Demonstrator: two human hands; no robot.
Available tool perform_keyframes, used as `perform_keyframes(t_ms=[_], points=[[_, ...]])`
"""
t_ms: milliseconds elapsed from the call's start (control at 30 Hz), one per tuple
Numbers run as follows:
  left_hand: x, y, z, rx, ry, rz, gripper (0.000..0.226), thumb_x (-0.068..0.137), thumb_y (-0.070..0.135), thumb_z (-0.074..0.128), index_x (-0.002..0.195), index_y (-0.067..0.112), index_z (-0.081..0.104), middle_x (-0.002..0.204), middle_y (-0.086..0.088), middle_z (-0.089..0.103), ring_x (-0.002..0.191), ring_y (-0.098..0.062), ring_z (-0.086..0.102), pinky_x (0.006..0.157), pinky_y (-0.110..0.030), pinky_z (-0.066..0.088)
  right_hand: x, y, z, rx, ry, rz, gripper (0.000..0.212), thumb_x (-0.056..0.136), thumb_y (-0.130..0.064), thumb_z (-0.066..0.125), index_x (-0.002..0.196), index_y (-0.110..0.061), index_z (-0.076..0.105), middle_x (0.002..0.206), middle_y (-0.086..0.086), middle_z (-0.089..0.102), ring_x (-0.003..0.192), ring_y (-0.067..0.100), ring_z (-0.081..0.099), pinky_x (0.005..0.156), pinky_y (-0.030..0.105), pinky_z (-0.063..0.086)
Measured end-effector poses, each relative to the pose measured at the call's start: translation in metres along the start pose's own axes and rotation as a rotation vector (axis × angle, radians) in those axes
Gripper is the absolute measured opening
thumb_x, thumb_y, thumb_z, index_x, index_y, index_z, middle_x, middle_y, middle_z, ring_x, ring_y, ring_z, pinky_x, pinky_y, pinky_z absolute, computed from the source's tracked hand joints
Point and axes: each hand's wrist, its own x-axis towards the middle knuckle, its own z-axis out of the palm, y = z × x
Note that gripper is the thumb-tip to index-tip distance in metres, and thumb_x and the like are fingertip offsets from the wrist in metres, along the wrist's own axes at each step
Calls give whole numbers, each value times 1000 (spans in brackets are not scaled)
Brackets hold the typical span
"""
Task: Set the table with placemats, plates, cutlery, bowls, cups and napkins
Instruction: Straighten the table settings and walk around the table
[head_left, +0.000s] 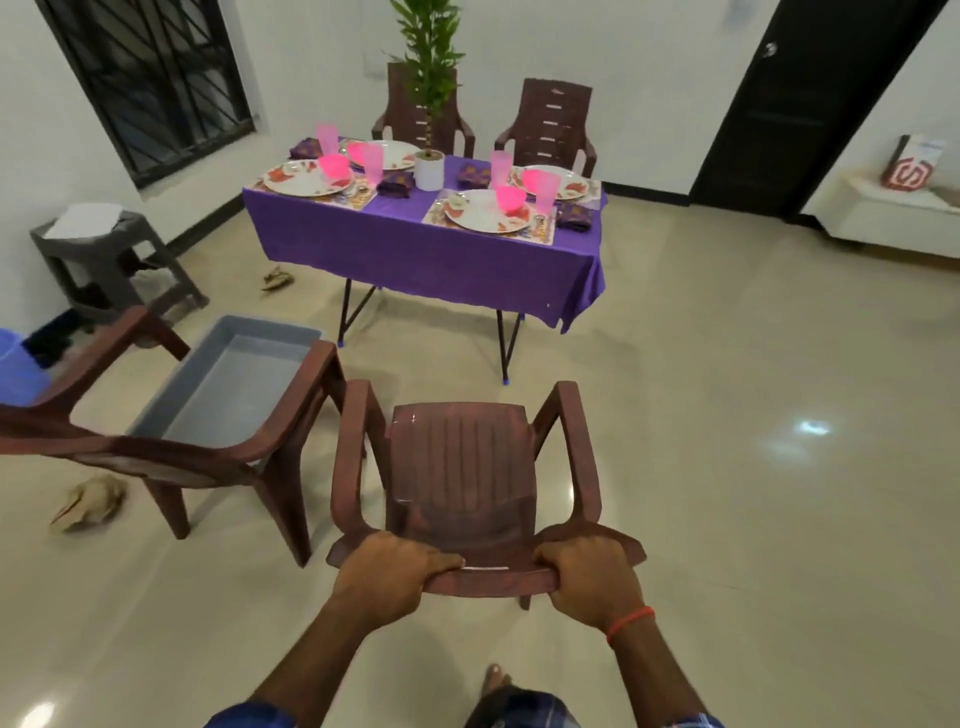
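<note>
Both my hands grip the top of the backrest of a brown plastic chair (460, 467) that stands in front of me, facing the table. My left hand (392, 571) holds the left part of the backrest, my right hand (592, 579) the right part. Ahead stands the table (415, 244) under a purple cloth. On it lie several placemats with floral plates (306, 179), pink bowls (511, 198), pink cups (373, 163) and purple napkins (574, 215). A potted plant (429, 169) stands at the table's middle.
A second brown chair (218, 447) to my left carries a grey tub (228, 384). Two more chairs stand behind the table. A grey stool (111, 254) stands by the left wall, crumpled paper (88, 501) lies on the floor. A black door is at the back right.
</note>
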Motion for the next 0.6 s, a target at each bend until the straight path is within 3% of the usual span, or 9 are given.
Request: perform_keyframes(t_ms=[167,300,433,600], points=[[11,-18,-2,1,85,46,51,78,36,84,123,51,64,101,28,74,81,1,73,73,-28,64,12,-3,2,15,12,44,34,84,-52,43,96,-34,69,87,-17,71,75,11,65,73,28,54],[14,-54,0,-45,93,5,47,77,39,86,119,51,67,99,28,75,81,2,73,76,-27,62,36,-26,0,21,34,38,25,81,-40,47,81,-29,68,69,-11,67,60,13,62,60,30,54],[35,-75,-12,-22,91,33,49,66,35,94,108,48,73,91,27,75,77,3,72,73,-25,62,61,-27,-3,39,83,70,23,80,-38,47,76,-28,67,64,-11,64,55,13,60,56,28,53],[73,-111,-11,-24,74,17,60,63,31,94,114,50,69,95,27,75,79,1,71,73,-27,61,102,-19,-8,16,141,80,17,72,-34,51,68,-25,65,57,-8,61,48,15,56,50,28,49]])
